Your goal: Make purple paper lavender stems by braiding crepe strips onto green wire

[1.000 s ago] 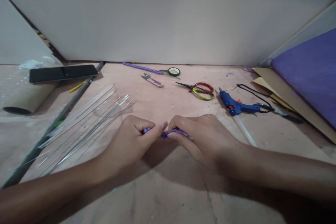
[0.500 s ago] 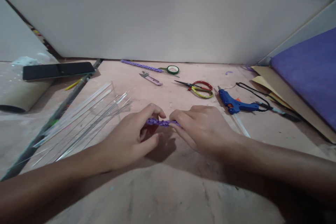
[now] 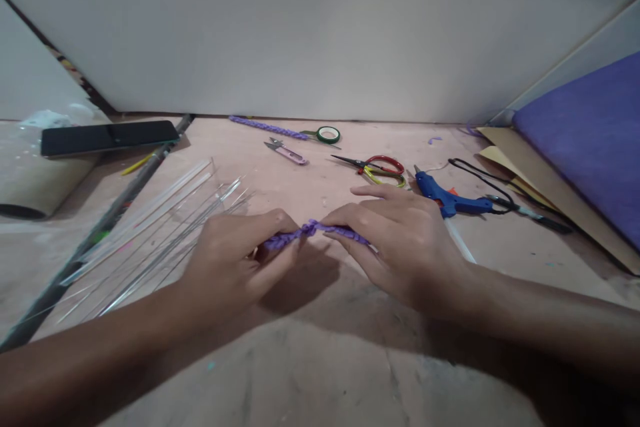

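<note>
Much of the purple braid [image 3: 309, 231] is hidden inside our fists; only its middle shows, arching up between them, and we cannot tell how far either end runs. Our left hand [image 3: 235, 260] is curled tight on the braid's left end, thumb pressing it against the fingers. Our right hand [image 3: 400, 240] pinches the right part between thumb and fingertips, forefinger stretched out toward the scissors [image 3: 380, 168]. The braid sits just above the table [image 3: 320, 360].

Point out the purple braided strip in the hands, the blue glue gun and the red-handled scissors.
purple braided strip [image 3: 305, 231], head view, its raised middle.
blue glue gun [image 3: 436, 189], head view, its body.
red-handled scissors [image 3: 387, 165], head view, a handle loop.
</note>
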`<move>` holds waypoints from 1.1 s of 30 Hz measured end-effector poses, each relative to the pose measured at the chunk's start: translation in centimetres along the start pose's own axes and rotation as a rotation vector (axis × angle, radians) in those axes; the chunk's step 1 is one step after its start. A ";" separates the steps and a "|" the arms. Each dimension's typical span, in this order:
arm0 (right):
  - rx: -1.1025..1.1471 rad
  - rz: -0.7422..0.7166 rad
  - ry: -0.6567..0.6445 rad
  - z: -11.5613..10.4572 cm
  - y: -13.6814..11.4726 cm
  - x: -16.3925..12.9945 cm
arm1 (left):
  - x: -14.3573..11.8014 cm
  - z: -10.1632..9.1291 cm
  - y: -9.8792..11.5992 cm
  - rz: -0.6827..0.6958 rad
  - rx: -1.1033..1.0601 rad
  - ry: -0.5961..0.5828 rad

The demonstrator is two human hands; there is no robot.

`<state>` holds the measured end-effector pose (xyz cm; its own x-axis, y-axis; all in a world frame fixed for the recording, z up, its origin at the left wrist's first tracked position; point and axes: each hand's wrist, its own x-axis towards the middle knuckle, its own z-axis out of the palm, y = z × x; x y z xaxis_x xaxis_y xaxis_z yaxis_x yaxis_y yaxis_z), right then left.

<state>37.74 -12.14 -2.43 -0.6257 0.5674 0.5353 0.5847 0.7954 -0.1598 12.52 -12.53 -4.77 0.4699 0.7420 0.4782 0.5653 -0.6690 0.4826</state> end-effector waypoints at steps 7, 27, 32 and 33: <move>-0.128 -0.214 0.154 -0.5 -0.1 -0.2 | 0.3 -0.5 1.3 -0.004 0.058 0.074; 0.845 0.497 0.146 0.7 -1.4 0.8 | 0.2 -1.5 1.6 0.156 0.297 0.189; 0.862 0.502 0.028 0.4 -1.0 1.3 | 0.5 -1.8 1.8 0.143 0.237 0.130; 0.867 0.487 0.017 0.4 -0.9 1.4 | 0.5 -1.8 1.8 0.125 0.185 0.122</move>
<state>36.13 -12.03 -1.86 -0.4060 0.8757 0.2612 0.1917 0.3611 -0.9126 12.56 -13.46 -2.36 0.4649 0.6354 0.6165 0.6274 -0.7278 0.2769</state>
